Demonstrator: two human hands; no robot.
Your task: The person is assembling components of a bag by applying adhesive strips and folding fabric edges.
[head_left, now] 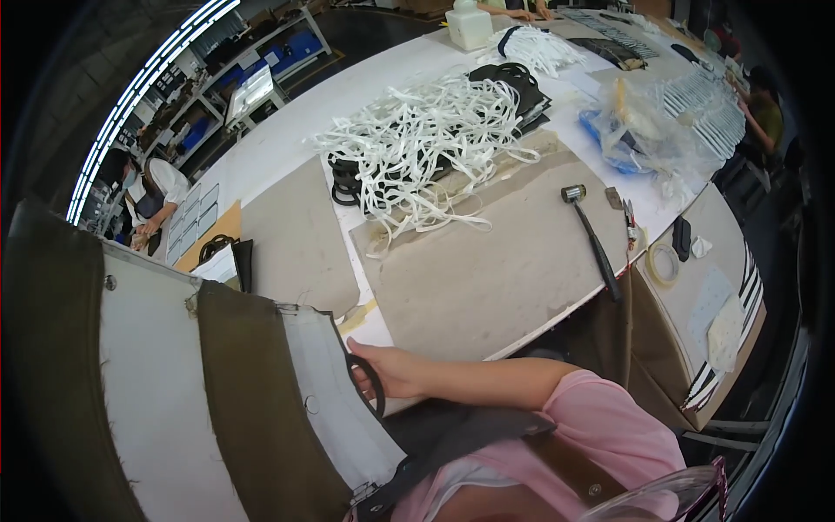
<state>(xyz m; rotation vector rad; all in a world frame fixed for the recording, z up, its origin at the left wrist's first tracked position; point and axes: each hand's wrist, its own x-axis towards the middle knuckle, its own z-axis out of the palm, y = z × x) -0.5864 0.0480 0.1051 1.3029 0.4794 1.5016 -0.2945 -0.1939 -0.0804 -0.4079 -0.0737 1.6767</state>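
A large fabric piece [248, 391] with olive-brown and white bands fills the lower left, close to me; it looks like an unfinished bag. Loose threads and small round metal fittings show along its bands. At its right edge is a dark curved handle [377, 383]. My right hand [390, 370] is closed around the handle and the piece's edge, with some fingers hidden behind them. A dark strap-like flap [470, 439] extends from the piece below my forearm. My left hand is out of sight.
Grey boards [487, 278] cover the table, with a heap of white straps [426, 143] behind. To the right lie a hammer [593, 242], pliers [631, 230] and a tape roll [663, 264] near a plastic bag [639, 143]. Other people [161, 191] work around the table.
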